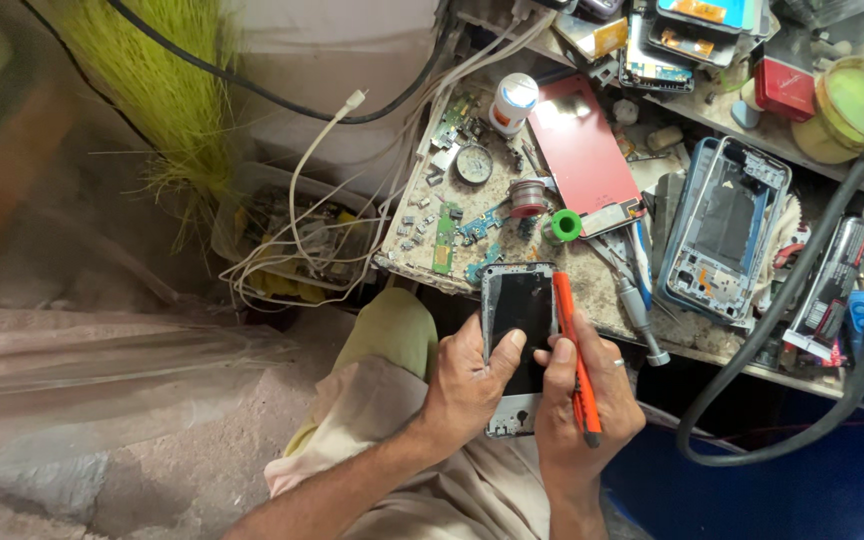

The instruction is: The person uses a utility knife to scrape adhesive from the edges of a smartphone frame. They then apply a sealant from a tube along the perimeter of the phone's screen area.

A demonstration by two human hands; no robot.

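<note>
While your left hand [467, 385] grips the black-screened phone with its grey frame [518, 345] over your lap, its long axis runs away from you — thumb on the glass. Your right hand [584, 395] clasps the orange-handled tool [576, 355] flush along the phone's right edge — closer to that side.

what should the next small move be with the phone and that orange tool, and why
Probably bring the tip of the orange tool to the phone's edge. The left hand grips the phone from the side with the thumb across its dark screen, and the right hand holds the tool alongside the right edge, its far end near the top corner, so only a slight tilt seems needed.
</note>
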